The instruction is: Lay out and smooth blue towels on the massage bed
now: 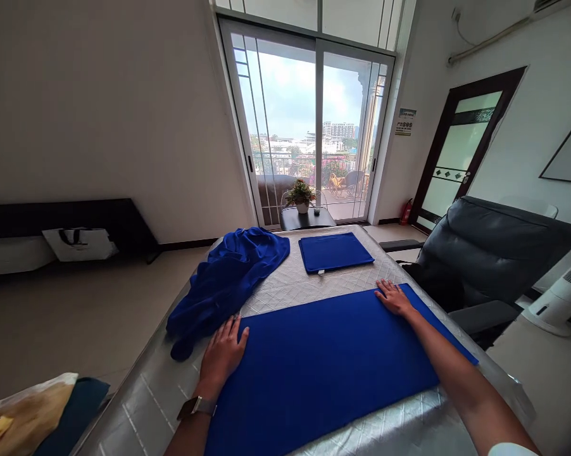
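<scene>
A flat rectangle of blue cloth point(328, 361) lies smooth in front of me, across the quilted, silvery mattress point(285, 285). My left hand point(225, 349) rests flat at its far left corner, fingers stretched forward. At the far right part of the same cloth, my right hand point(394, 297) lies palm down with its fingers spread. Just beyond sits a neatly folded blue cloth point(335, 251) with a small white tag at its near edge. To the left, a crumpled blue cloth point(238, 263) is heaped near the mattress edge, close to my left fingertips.
A black leather armchair point(499, 247) stands along the right side. Behind the mattress, a potted plant point(301, 195) sits on a dark chair point(307, 219) before the sliding glass door. A white bag point(80, 244) is at far left, a white fan unit point(563, 294) at far right.
</scene>
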A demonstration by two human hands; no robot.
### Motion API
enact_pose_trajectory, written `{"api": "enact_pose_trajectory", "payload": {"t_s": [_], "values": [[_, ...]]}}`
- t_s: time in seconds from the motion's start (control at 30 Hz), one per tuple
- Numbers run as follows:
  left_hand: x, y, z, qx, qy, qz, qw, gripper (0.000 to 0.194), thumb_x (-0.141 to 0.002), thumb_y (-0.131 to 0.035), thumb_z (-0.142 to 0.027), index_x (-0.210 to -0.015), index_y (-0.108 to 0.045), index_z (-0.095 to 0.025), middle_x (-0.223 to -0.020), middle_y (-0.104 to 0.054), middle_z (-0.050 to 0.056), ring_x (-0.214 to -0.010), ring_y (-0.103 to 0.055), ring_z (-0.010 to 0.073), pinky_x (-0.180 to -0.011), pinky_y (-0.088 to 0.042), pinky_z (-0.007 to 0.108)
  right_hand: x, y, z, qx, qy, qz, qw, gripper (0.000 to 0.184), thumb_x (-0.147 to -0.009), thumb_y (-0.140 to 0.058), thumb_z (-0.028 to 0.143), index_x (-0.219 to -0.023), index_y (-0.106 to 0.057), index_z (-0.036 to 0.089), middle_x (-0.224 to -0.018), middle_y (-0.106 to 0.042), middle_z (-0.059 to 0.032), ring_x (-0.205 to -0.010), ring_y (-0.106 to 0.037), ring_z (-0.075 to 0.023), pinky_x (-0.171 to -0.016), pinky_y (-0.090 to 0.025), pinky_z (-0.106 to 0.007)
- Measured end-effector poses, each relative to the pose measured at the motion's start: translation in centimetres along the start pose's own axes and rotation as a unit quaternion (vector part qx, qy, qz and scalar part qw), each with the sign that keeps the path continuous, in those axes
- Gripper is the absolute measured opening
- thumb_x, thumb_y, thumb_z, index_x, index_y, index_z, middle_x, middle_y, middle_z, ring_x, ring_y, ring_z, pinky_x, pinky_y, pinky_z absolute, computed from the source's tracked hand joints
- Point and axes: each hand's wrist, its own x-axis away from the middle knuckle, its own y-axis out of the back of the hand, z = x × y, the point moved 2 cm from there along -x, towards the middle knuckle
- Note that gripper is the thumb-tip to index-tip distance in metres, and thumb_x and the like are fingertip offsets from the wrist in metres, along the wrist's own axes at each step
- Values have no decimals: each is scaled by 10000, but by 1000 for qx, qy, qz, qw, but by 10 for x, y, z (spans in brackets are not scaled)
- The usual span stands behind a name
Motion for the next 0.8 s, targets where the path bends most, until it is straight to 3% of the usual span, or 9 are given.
{"api": "enact_pose_trajectory", "payload": {"t_s": [0.17,0.33,0.8], "values": [[-2,-3,3,-5,1,-5,1000,704,-1008,-260,-508,-1547,-437,-91,-1588,-481,164,-1479,-426,304,-1222,-324,484,-5,5,-31,3,-7,-2,1000,689,-1029,-169,630,-1648,-219,330,-1724,-168,11,-1588,-108,-242,-1272,-69,-474],[-3,-7,6,-13,-3,-8,1000,699,-1007,-272,-513,-1546,-444,-102,-1585,-486,154,-1471,-438,304,-1217,-331,488,-6,7,-56,9,-6,-15,1000,715,-1027,-179,598,-1659,-199,265,-1716,-200,-13,-1586,-118,-227,-1279,-69,-413],[-1,-5,2,-23,2,-10,1000,662,-1011,-321,-486,-1533,-466,-107,-1579,-495,153,-1461,-451,306,-1214,-344,481,-8,4,-58,53,2,-22,998,652,-1048,-197,519,-1646,-254,263,-1712,-219,-26,-1578,-164,-229,-1275,-111,-423]]}}
